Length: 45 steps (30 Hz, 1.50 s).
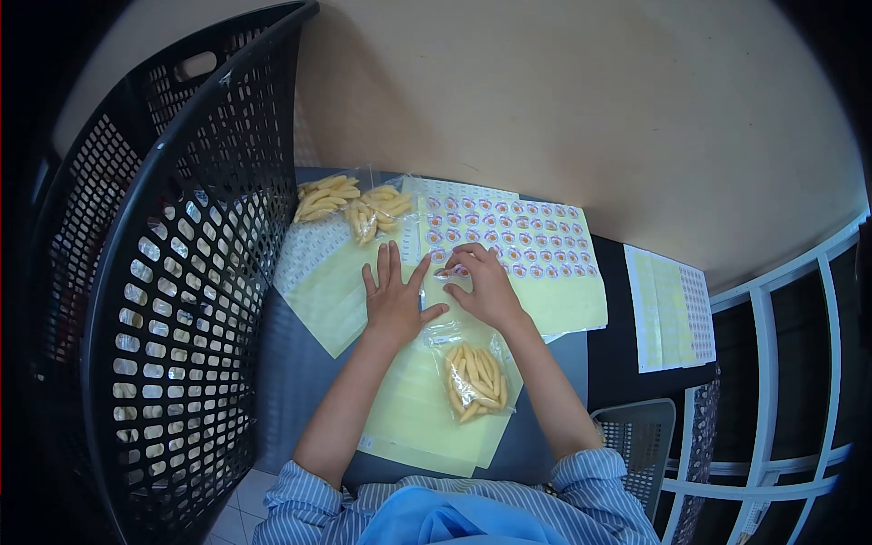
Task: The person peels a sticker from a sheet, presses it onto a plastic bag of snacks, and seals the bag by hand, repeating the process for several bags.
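Observation:
My left hand (396,304) lies spread on the yellow backing sheets, its fingertips near the sheets' upper part. Just right of it, my right hand (479,283) has thumb and fingers bent around a small sticker (451,272) at the lower left of the sticker sheet (509,227). That sheet carries rows of round pink and orange stickers. Below my hands, a clear bag of yellow finger-shaped snacks (476,381) rests on yellow sheets (422,413). Two more snack bags (327,197) (377,211) lie beyond my left hand.
A tall black perforated basket (182,300) holding clear packages stands at the left. More sticker sheets (668,313) lie on a black surface at the right. A grey basket (640,445) and white metal bars (767,391) are at the lower right, and a wall (563,100) rises behind.

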Tool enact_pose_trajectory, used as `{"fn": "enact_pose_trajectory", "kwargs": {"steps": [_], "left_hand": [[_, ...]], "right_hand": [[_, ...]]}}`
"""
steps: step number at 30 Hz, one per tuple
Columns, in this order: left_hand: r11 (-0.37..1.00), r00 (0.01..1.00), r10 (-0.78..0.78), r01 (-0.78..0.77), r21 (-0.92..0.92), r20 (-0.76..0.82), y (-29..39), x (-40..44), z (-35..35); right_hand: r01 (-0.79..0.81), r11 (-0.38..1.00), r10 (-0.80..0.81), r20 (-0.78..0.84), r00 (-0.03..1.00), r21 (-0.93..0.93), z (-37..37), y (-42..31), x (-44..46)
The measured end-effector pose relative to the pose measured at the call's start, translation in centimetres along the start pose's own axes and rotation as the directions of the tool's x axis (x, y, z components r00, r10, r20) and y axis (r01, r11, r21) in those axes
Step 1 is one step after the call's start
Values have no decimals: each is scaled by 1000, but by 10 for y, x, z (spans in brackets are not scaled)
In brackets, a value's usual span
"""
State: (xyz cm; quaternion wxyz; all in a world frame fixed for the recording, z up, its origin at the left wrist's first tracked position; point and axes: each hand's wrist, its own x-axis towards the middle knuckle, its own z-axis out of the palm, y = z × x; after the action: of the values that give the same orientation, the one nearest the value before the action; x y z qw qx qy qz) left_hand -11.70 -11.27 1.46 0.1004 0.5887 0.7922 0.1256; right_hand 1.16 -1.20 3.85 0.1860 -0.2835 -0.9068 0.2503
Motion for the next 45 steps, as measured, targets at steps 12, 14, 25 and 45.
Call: {"fn": "enact_pose_trajectory", "kwargs": {"steps": [12, 14, 25, 45], "left_hand": [[998, 1000, 10, -12, -55, -28, -1, 0, 2], [998, 999, 12, -14, -59, -33, -2, 0, 2], [998, 998, 9, -12, -56, -61, -3, 1, 7], [998, 999, -13, 10, -64, -52, 0, 0, 4]], "right_hand": [[159, 981, -171, -112, 979, -110, 5, 7, -1], [159, 979, -171, -85, 982, -128, 7, 10, 0], [-6, 996, 3, -27, 1000, -86, 12, 15, 10], [-123, 983, 130, -49, 990, 137, 24, 31, 17]]}}
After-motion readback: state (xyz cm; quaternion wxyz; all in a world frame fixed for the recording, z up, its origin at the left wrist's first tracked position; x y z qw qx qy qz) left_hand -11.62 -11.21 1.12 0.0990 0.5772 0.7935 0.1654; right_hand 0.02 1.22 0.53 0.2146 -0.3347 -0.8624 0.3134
